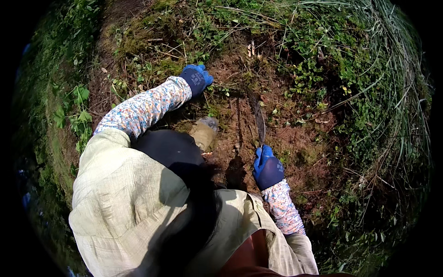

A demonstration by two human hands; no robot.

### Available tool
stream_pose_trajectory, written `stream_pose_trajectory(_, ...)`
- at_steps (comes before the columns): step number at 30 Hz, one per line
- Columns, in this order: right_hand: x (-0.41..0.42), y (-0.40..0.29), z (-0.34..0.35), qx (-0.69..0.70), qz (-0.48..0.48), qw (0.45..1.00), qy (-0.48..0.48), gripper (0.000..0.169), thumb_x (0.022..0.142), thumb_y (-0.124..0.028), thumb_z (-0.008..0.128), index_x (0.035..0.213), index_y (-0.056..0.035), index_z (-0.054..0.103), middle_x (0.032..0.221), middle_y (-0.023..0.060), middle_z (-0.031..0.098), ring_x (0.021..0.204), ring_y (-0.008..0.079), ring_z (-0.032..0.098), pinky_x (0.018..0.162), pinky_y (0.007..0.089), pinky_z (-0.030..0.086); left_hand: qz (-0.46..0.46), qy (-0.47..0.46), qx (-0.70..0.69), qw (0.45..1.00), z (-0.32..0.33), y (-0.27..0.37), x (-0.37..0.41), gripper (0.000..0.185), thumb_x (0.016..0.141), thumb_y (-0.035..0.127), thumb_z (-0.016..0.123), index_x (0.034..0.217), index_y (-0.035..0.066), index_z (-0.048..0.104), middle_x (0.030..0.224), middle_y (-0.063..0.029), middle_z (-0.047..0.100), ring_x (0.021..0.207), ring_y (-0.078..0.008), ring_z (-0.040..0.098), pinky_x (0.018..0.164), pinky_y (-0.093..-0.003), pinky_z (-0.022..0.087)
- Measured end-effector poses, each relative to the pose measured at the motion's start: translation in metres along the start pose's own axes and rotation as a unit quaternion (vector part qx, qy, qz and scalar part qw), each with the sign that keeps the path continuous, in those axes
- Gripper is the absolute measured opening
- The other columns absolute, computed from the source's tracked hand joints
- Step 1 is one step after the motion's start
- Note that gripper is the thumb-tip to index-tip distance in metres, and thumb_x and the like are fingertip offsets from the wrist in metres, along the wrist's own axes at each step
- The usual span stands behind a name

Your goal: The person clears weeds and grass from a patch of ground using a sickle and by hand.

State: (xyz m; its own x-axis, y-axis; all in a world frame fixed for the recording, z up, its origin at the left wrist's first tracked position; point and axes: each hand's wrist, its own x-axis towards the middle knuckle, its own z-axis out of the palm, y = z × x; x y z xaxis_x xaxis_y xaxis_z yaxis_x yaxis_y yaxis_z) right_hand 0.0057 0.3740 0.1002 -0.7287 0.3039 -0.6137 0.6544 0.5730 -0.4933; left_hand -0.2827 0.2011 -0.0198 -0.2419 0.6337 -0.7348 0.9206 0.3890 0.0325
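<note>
My right hand (268,168), in a blue coated work glove with a dark back, grips a tool with a long, slightly curved, dark blade (258,117); its handle is hidden in my fist. The blade points away from me, above reddish soil. My left hand (198,79), gloved alike, is at the upper left with its fingers curled by a thin stem (225,86). Whether it holds the stem I cannot tell. A tan shoe with a greyish toe (204,131) is planted on the ground between my arms, below my dark-clad knee (169,147).
Leafy green ground plants (311,72) grow at the upper right, with long grass blades (398,86) along the right edge. Moss (138,41) and dry twigs lie at the upper left. A broad-leaved plant (81,117) stands at the left. Dry brown leaves (251,49) lie beyond the blade.
</note>
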Motion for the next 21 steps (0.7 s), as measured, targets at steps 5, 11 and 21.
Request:
stream_pose_trajectory(5, 0.027, 0.013, 0.007, 0.036, -0.022, 0.999, 0.023, 0.021, 0.09, -0.021, 0.05, 0.097, -0.0012, 0.053, 0.073, 0.0245, 0.06, 0.066, 0.0406, 0.059, 0.054, 0.0471, 0.046, -0.012, 0.02, -0.035, 0.999, -0.002, -0.007, -0.014, 0.028, 0.078, 0.018, 0.058, 0.105, 0.011, 0.059, 0.105, -0.012, 0.06, 0.11, -0.0317, 0.052, 0.086, -0.0442, 0.047)
stream_pose_trajectory(11, 0.111, -0.005, 0.061, -0.005, -0.012, 1.0, 0.0, 0.027, 0.091, -0.025, 0.047, 0.095, 0.0007, 0.051, 0.073, 0.0252, 0.061, 0.071, 0.0426, 0.06, 0.061, 0.0492, 0.047, -0.043, 0.011, -0.016, 0.999, -0.021, -0.005, -0.011, 0.034, 0.074, 0.017, 0.064, 0.107, 0.013, 0.058, 0.106, -0.0108, 0.06, 0.111, -0.0318, 0.051, 0.087, -0.044, 0.047)
stream_pose_trajectory(21, -0.083, 0.092, 0.006, -0.052, 0.001, 0.997, -0.049, 0.017, 0.09, -0.021, 0.049, 0.09, -0.0049, 0.054, 0.066, 0.0236, 0.058, 0.061, 0.0424, 0.058, 0.053, 0.0515, 0.043, -0.24, 0.02, -0.059, 0.969, -0.006, -0.065, -0.046, 0.058, 0.068, 0.018, 0.072, 0.121, 0.012, 0.051, 0.127, -0.0109, 0.05, 0.121, -0.0319, 0.044, 0.098, -0.0412, 0.041)
